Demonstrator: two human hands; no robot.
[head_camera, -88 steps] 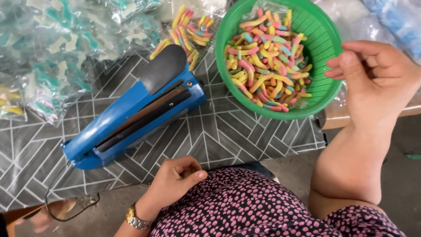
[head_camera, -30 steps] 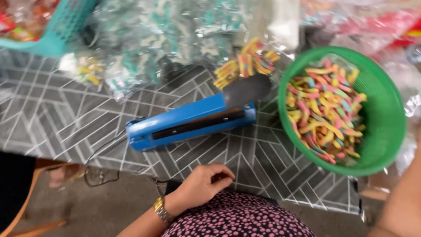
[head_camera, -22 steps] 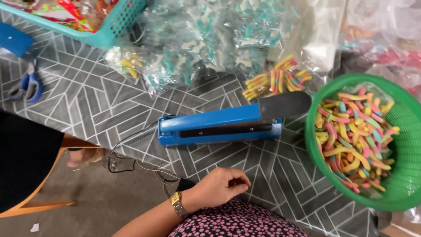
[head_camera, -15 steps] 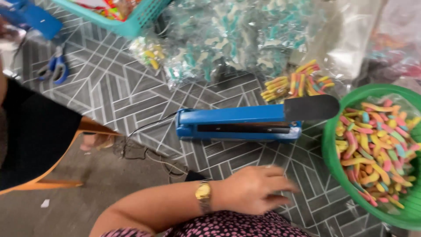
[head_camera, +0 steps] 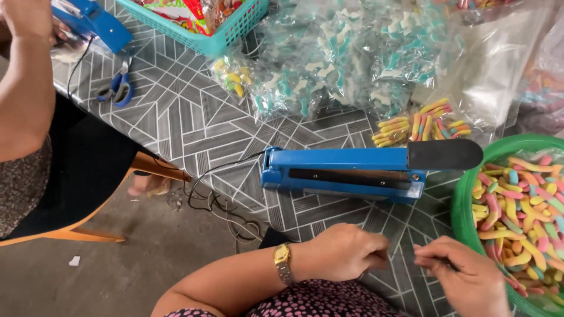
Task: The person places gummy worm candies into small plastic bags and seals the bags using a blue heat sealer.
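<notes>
A single head-worn camera looks steeply down from above the person's lap, facing forward across the near edge of a table (head_camera: 176, 126) covered in a grey geometric-patterned cloth; the view sits close, so the left hand (head_camera: 343, 252) and right hand (head_camera: 467, 279) fill the lower edge; the blue heat sealer (head_camera: 346, 170) lies mid-frame; the green basket (head_camera: 464, 220) is cut off at the right; another person's arm (head_camera: 23, 82) enters at the upper left; no second view shares the scene.

Bare counter (head_camera: 176, 123) lies open left of the blue heat sealer (head_camera: 346, 173), while the green basket (head_camera: 464, 223) blocks the right and candy bags (head_camera: 329, 64) crowd the far edge beyond it.
</notes>
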